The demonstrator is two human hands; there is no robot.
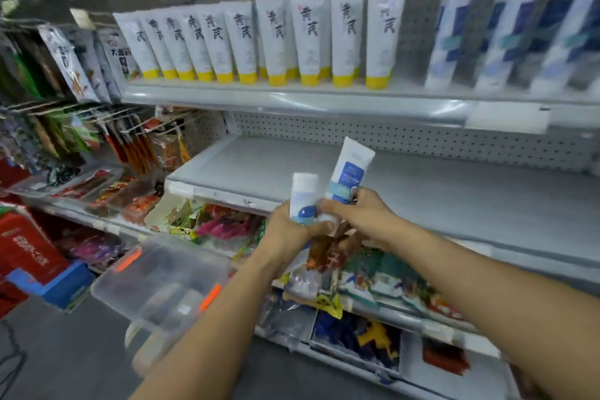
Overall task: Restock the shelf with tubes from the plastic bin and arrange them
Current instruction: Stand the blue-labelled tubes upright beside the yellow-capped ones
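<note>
My left hand (287, 230) grips a white tube with a blue mark (303, 196), held upright. Close beside it, my right hand (357, 214) holds a taller white-and-blue tube (349, 169), tilted slightly right. Both hands meet just in front of the bare grey middle shelf (422, 191). The clear plastic bin (162, 279) with orange latches sits low at the left, below my left forearm; more tubes lie blurred inside it. On the top shelf (292, 97) stands a row of white tubes with yellow caps (276, 39), with white-and-blue tubes (516, 32) to their right.
Snack packets hang on wire hooks (65, 75) at the left. Trays of packaged food (97, 185) and lower shelves of colourful packets (373, 276) fill the space under the middle shelf. A red and blue box (35, 256) stands on the floor at the left.
</note>
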